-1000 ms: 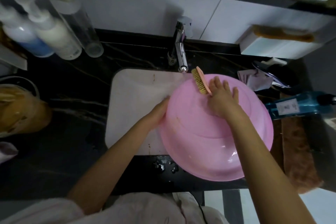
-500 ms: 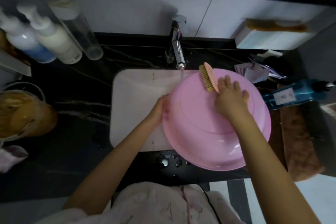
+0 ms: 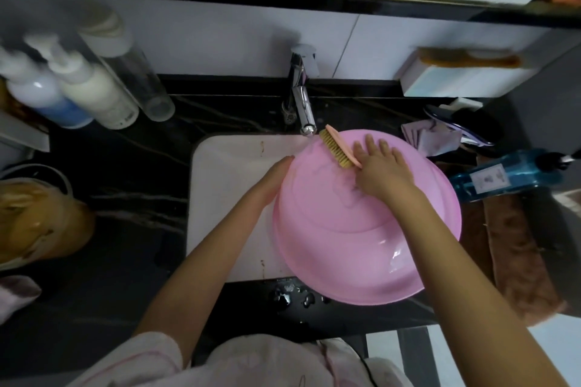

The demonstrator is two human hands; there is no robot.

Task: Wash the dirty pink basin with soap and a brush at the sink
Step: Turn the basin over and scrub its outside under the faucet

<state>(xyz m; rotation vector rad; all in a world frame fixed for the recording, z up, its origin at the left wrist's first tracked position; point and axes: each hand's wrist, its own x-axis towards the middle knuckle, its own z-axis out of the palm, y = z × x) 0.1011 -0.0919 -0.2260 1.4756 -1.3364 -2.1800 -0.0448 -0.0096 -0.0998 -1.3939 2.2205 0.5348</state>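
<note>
Now the brush (image 3: pixel 338 149), gripped by the right hand (image 3: pixel 382 171), has been swept toward the tap (image 3: pixel 301 104); the half-scrubbed pink basin (image 3: pixel 345 245) is braced by the flat left hand (image 3: pixel 273 177).

Home bathroom: white sink (image 3: pixel 226 185), chrome tap (image 3: pixel 302 104), pump bottles (image 3: pixel 85 85) on dark marble counter (image 3: pixel 125 166).

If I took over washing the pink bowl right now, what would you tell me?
Left hand: flat against the pink basin's left rim, steadying it.
Right hand: holds the brush, bristles at the basin's far edge, just by the faucet.
The basin lies over the sink's right side.
Done: scrubbing under way.
Left: scrub the rest, then rinse.
</note>
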